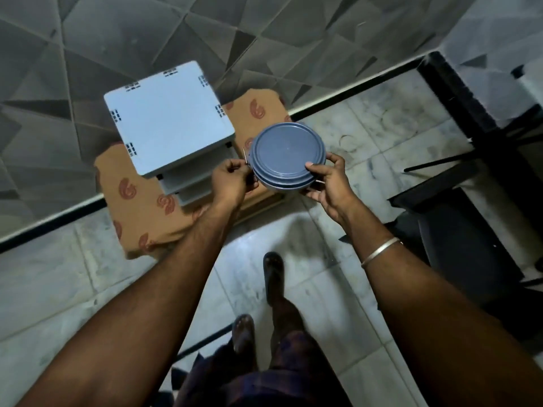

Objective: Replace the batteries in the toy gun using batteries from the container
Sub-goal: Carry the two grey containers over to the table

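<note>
one round blue plastic container [288, 155] with its lid on. two bare hands beside it, the left hand [232, 180] and the right hand [329, 183]. one pale grey square plastic stool [167, 116] left of the container. one thin metal bangle [380, 251] below it. two feet [273, 271] lower still.

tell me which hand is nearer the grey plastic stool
Left. The left hand grips the round container right beside the stool; the right hand holds the container's far side.
</note>
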The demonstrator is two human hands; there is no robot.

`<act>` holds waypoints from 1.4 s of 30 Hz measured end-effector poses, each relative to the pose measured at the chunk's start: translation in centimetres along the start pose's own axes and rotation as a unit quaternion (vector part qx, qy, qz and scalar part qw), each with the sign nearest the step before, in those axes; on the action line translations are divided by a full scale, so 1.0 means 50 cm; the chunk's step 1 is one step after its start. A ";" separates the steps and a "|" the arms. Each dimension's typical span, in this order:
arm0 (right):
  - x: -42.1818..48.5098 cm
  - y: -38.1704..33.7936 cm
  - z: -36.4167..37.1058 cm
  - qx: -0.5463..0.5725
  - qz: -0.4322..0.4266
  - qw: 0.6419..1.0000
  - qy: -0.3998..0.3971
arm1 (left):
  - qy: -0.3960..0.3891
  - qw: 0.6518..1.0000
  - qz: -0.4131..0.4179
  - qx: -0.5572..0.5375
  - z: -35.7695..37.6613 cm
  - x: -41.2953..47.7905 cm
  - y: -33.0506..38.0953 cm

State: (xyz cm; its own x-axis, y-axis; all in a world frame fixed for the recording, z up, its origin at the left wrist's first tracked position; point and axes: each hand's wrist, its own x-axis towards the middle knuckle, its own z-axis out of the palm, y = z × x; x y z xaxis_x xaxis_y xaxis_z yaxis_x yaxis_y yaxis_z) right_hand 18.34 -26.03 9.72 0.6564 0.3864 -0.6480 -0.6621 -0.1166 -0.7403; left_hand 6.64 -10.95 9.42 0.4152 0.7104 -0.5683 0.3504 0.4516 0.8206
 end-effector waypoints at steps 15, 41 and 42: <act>-0.470 -0.144 -0.182 0.150 -0.236 0.951 0.134 | -0.240 0.943 0.229 0.007 0.112 -0.398 0.182; -1.088 -0.090 -0.922 0.204 -0.373 0.870 0.250 | -0.414 0.851 0.322 -0.030 0.588 -1.193 -0.050; -1.095 -0.089 -0.945 0.204 -0.372 0.870 0.249 | -0.412 0.852 0.323 -0.032 0.606 -1.207 -0.059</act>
State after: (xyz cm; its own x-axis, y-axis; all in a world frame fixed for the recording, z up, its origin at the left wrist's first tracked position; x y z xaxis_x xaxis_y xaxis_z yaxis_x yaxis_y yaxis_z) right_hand 2.41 -89.93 40.01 0.9664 -0.2416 -0.0884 0.0077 0.3707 -0.9287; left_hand 5.97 -71.49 39.42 0.9613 0.2138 0.1738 -0.2096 0.1582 0.9649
